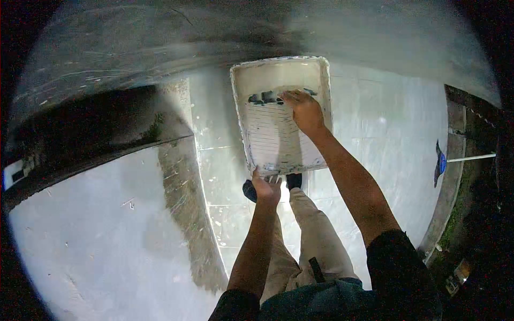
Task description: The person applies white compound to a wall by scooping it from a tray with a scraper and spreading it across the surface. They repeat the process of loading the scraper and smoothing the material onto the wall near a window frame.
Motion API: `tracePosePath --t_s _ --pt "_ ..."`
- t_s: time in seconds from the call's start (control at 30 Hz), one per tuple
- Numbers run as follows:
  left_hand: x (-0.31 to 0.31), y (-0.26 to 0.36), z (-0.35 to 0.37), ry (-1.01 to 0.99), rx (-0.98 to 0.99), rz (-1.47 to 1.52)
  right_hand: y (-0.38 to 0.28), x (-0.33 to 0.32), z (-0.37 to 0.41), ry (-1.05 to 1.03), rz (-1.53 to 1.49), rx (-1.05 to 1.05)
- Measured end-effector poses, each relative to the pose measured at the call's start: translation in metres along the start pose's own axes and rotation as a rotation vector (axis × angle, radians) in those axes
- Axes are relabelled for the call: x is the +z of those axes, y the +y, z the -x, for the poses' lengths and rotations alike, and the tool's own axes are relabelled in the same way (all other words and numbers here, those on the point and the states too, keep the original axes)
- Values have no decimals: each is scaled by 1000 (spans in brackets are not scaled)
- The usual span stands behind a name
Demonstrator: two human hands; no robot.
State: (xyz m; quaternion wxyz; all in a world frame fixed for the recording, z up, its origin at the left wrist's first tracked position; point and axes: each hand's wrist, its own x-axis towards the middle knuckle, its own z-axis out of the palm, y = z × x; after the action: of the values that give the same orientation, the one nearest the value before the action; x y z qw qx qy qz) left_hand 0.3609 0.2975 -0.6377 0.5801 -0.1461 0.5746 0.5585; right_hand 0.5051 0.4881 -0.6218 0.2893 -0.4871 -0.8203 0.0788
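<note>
A white paint tray (276, 125) with a ribbed slope hangs in front of me. Its rim is crusted with paint, and dark patches (263, 97) run across the slope near the deep end. My left hand (266, 188) grips the tray's near edge, thumb on top and fingers beneath. Over the dark patches, my right hand (306, 113) reaches into the tray with its fingers bent and closed together. The fingertips are at the patches; whatever they may hold is too small or hidden to name.
Below the tray lies a pale tiled floor (369, 144), where my feet stand in dark shoes (249, 190). A grey-white wall surface (107, 224) rises at left beside a dark opening. At right is a blue-headed tool (440, 162) with a white pole, near a ledge.
</note>
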Motion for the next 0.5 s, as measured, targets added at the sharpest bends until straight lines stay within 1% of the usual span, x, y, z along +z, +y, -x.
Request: tracePosePath --t_s 0.1,0.13,0.17,0.2,0.23,0.27,0.3,0.33,0.37,0.4,0.43,0.5 --pt "-1 -1 -5 22 -42 24 -4 4 -3 -1 20 -17" --pt "2 -1 -1 22 -42 27 -6 5 -5 -71 47 3" --pt "6 -2 3 18 -6 33 -7 5 -7 -140 74 22" --pt "10 -3 8 15 30 40 -7 6 -7 -142 75 19" --pt "0 -12 1 15 29 43 -7 8 -8 -133 84 -6" --pt "-13 -22 -6 -104 292 -214 -8 9 -8 -125 93 -30" --pt "-11 -21 -2 -228 556 -472 -11 3 -11 -123 96 -33" --pt "-6 -18 -1 -231 558 -469 -15 -3 -12 -193 92 -4" --pt "0 -12 -1 -122 311 -204 -21 -9 -12 -263 88 25" --pt "7 -6 4 -14 61 58 -26 -12 -8 -260 92 22" --pt "7 -4 6 -18 62 61 -33 -14 -2 -233 111 17" --pt "6 -3 11 -146 136 -39 -43 -19 17 -203 134 10"
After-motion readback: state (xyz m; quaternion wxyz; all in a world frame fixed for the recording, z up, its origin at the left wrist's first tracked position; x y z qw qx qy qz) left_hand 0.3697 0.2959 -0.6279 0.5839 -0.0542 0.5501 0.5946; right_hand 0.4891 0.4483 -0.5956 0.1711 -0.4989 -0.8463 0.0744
